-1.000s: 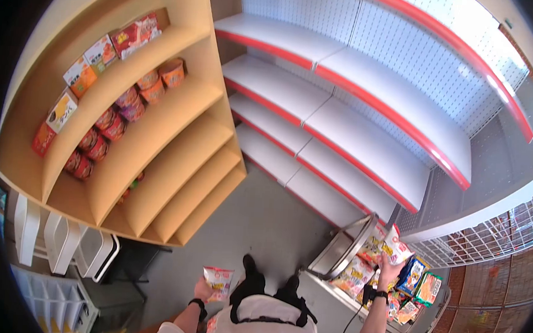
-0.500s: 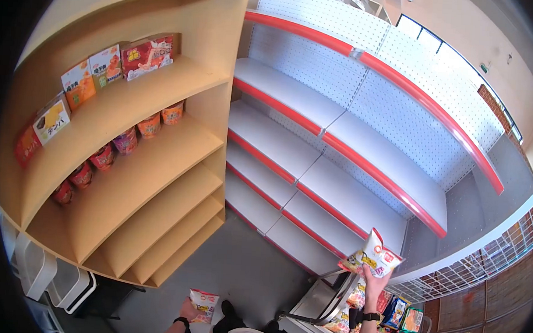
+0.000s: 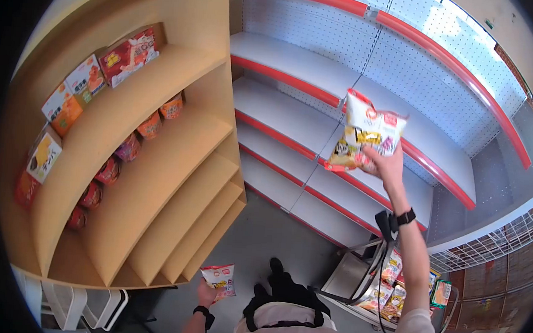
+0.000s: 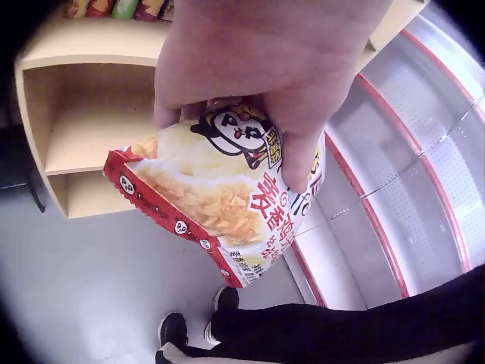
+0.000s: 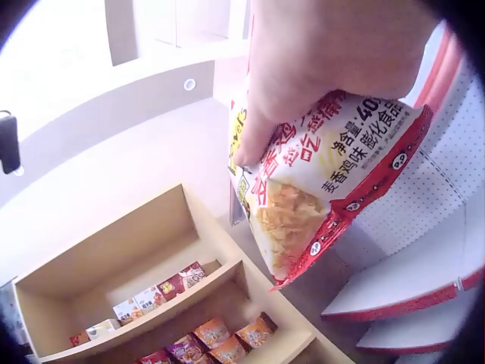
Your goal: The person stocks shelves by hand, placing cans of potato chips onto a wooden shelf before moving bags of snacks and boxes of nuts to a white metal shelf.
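Note:
My right hand (image 3: 384, 166) grips a white, red and yellow bag of chips (image 3: 366, 127), raised in front of the white metal shelves (image 3: 295, 101) with red edges. In the right wrist view the thumb lies along one side of that bag (image 5: 303, 205). Low beside my legs, my left hand (image 3: 207, 293) holds a similar bag of chips (image 3: 221, 281). The left wrist view shows thumb and fingers wrapped over the top of this bag (image 4: 220, 189), which has a panda figure on it. Its lower end hangs above the grey floor.
A wooden shelf unit (image 3: 206, 59) on the left carries snack boxes (image 3: 130, 57) above and cup noodles (image 3: 150, 126) below. At lower right stands a metal cart (image 3: 345, 278) with several snack bags (image 3: 392, 299). A white wire grid (image 3: 487, 244) borders the right side.
My right hand has lifted its bag from the cart, up and forward to the front of the metal shelves. The left hand still holds its bag low down.

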`<state>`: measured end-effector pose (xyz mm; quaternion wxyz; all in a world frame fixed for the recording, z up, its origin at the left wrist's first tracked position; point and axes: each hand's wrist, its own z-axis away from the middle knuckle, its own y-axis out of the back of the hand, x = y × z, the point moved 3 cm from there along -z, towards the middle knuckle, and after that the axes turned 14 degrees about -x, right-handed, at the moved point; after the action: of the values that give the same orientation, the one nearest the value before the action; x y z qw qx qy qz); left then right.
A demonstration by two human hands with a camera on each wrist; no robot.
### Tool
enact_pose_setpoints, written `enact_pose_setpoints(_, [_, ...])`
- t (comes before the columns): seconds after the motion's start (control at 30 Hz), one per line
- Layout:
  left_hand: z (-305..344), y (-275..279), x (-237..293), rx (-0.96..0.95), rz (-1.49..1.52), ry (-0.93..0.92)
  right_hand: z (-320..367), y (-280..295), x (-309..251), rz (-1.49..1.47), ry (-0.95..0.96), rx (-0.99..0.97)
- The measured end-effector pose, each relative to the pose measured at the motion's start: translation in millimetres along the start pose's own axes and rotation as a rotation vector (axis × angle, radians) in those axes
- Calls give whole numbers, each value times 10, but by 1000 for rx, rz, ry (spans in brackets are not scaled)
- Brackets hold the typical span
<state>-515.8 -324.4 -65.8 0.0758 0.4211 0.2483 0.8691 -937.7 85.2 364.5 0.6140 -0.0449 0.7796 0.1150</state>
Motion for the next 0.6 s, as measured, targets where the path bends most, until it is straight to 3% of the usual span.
enact_pose_setpoints(0.07, [-24, 100, 495, -31, 117, -75, -443, -52, -83, 2, 115, -37])
enact_pose_setpoints(0.2, [-425, 189, 1158, 38, 73, -134, -1352, -202, -224, -69, 83, -113])
enact_pose_setpoints(0.33, [-757, 323, 2308, 38, 315, -304, -2254, -300, -266, -116, 98, -208])
enact_pose_setpoints(0.4, [-1085, 348, 2434, 22, 365, -426, -2575, -379, -303, -118, 92, -246])
enact_pose_setpoints(0.5, [-1308, 348, 2906, -77, 522, -418, -3073, -449, -269, -197, 65, -292])
enact_pose_setpoints(0.6, [-1316, 453, 3499, -74, 482, -496, -3460, -518, -211, -228, 56, -331])
